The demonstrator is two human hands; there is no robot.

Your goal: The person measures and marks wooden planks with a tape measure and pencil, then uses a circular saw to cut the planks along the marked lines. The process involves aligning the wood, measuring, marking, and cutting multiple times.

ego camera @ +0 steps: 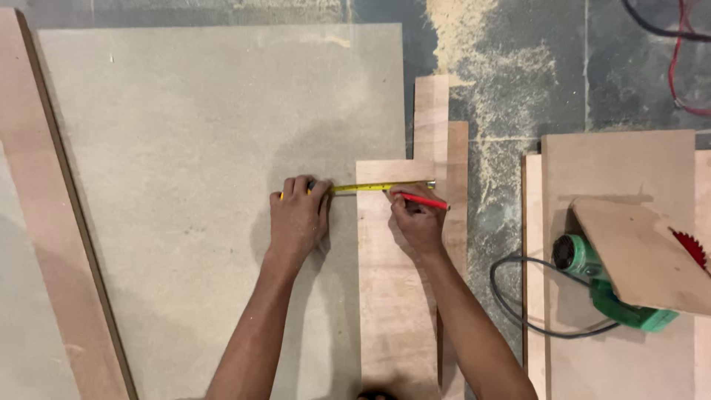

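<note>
- A dark concrete floor (541, 67) is seen from above; pale sawdust (474, 52) is strewn over it in the upper middle of the frame.
- A large grey board (185, 148) is laid flat across the left and centre of the frame.
- A long reddish strip of wood (41, 222) is set along the left edge, slanting slightly toward the lower centre.
- A narrow plywood plank (392, 296) is laid lengthwise in the centre, its long axis running from the bottom of the frame toward the top; further narrow offcuts (433, 111) are stacked beside it at upper centre.
- A yellow tape measure (370, 187) is stretched across the plank near its upper end; its long axis runs left to right, almost level, with the hooked tip caught at the plank's right edge.
- The left hand (298, 218) is pressed palm down on the grey board at centre frame, its fingers curled over the tape's case.
- The right hand (417, 222) is closed on a red pencil (422, 199), which is pointed left and slightly up, its tip touching the plank just below the tape.
- More plywood sheets (615, 155) are stacked at the right of the frame.
- A green circular saw (607, 289) is rested on them at lower right, partly covered by a wooden plate (644, 252); a red toothed blade (690, 244) shows at the far right.
- A black cable (511, 304) is looped from the saw onto the floor.
- Red and black wires (678, 52) are seen in the upper right corner.
</note>
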